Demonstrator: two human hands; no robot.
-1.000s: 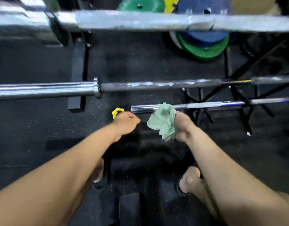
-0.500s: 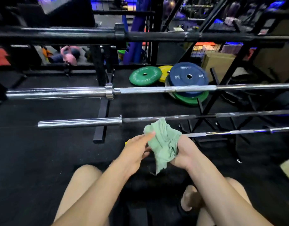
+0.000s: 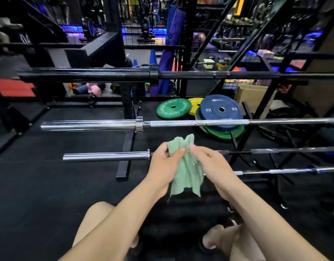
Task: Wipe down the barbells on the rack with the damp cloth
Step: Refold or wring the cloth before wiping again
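Holding the crumpled green cloth [image 3: 187, 166] with both hands, left [image 3: 163, 163] and right [image 3: 212, 164] pinching its top, right in front of the chrome steel barbell [image 3: 106, 155] racked second-lowest, not touching it.

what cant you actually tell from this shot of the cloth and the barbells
Head view only:
- Right ends of the four barbells, e.g. the black barbell: cut off by the frame's right edge.
- Part of the second-lowest barbell: hidden behind the left hand, right hand and green cloth.
- Whether the cloth is damp: not visible.
- Lettering on the blue plate: too small to read.
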